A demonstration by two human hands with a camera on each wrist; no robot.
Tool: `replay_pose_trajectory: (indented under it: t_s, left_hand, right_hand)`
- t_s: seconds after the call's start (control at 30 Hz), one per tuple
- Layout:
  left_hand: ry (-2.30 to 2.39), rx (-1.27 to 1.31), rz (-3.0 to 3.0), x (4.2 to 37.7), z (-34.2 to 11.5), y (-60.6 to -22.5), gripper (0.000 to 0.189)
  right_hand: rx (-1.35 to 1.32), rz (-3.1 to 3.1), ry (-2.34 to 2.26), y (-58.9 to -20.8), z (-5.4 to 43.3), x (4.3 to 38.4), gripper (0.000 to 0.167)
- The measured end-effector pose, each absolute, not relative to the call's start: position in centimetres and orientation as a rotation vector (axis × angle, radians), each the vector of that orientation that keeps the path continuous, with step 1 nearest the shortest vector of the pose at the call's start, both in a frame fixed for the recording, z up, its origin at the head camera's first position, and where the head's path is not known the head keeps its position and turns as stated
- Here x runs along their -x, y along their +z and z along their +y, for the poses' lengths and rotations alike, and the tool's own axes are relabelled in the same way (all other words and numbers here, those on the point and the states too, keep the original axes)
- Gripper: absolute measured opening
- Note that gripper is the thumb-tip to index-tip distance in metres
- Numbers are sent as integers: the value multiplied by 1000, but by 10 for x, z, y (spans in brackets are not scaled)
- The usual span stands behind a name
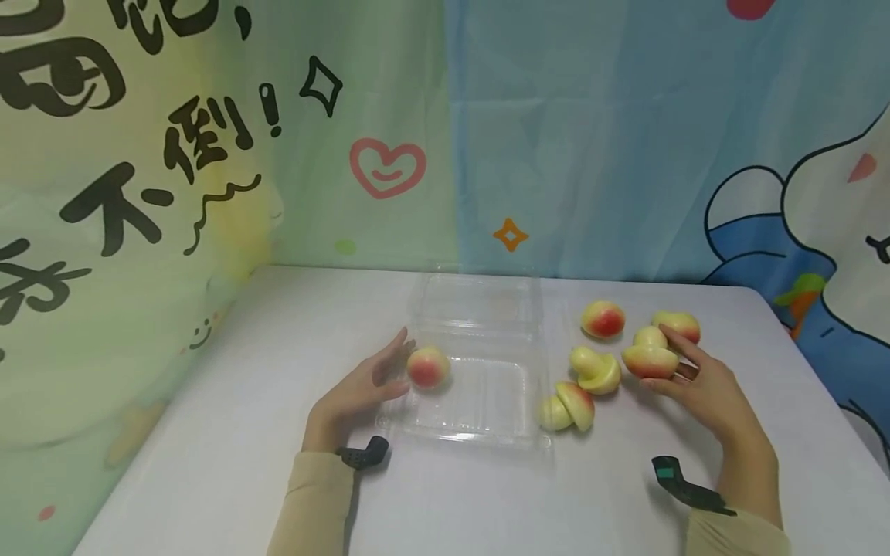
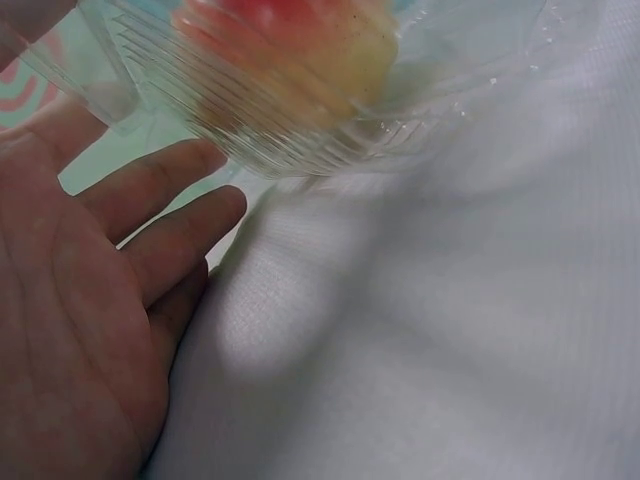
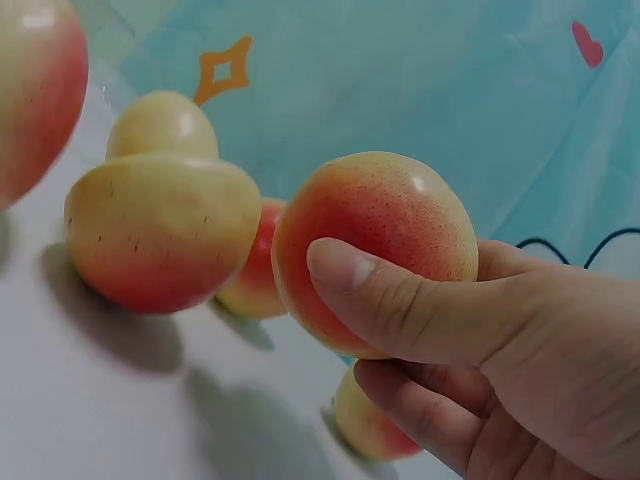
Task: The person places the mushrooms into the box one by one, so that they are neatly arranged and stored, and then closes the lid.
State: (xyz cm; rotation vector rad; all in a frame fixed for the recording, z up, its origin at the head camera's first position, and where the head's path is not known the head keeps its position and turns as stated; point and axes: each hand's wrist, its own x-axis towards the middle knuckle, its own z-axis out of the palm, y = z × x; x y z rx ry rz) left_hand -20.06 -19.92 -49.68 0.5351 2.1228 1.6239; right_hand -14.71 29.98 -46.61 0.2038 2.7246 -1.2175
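Note:
A clear plastic clamshell box [image 1: 480,440] lies opened out on the table, with one red-and-yellow toy mushroom [image 1: 428,367] inside at its left end. At that end is my left hand [image 1: 365,386], its fingers spread and loosely bent around the outside of the box wall. In the left wrist view, fingertips [image 2: 215,155] come right up to the ribbed plastic. My right hand [image 1: 709,390] pinches another toy mushroom [image 3: 385,240] by its cap between thumb and fingers. It is among the loose mushrooms to the right of the box.
Several more toy mushrooms lie right of the box: one [image 1: 568,407] by its front right corner, one [image 1: 596,369] behind that, one [image 1: 603,320] further back and one [image 1: 676,324] beyond my right hand. The box's transparent lid [image 1: 480,301] folds back toward the printed curtain [image 1: 591,154].

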Motion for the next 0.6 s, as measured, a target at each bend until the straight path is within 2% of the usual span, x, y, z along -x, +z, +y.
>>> replay_pose_trajectory:
  t_s: [0.6]
  left_hand:
    - [1611,-530,2107,202,-199,-500,85]
  right_hand:
    - [40,2854,-1274,-442,258,152,91]
